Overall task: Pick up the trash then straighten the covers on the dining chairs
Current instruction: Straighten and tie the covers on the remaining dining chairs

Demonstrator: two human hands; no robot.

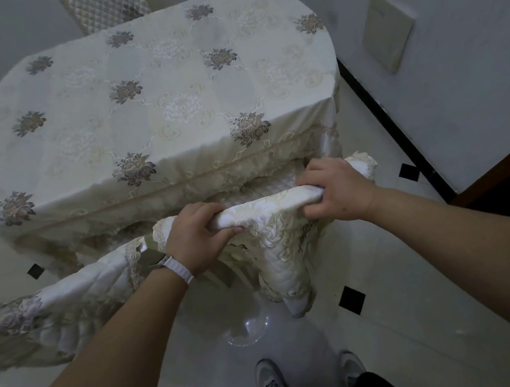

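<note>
Apparently the trash step is done or out of sight: no litter shows on the tabletop (148, 109), which carries only its flowered cloth, nor on the tiled floor (203, 337). The work now is on the covers. Just below the frame's centre, the chair cover (269, 206) lies over the top rail of a chair pushed in at the tabletop's near edge, with a quilted flap hanging toward the floor. The left hand (198, 235) is clenched round the rail's left end through the cloth, thumb on the near side, a white watch strap (177, 270) at the wrist. The right hand (336, 193) grasps the right end likewise, fingers curled over the top. At lower left a second cover (46, 306) looks rumpled and askew. Two more chair backs at the top edge are too cut off to judge, so several covers likely remain.
</note>
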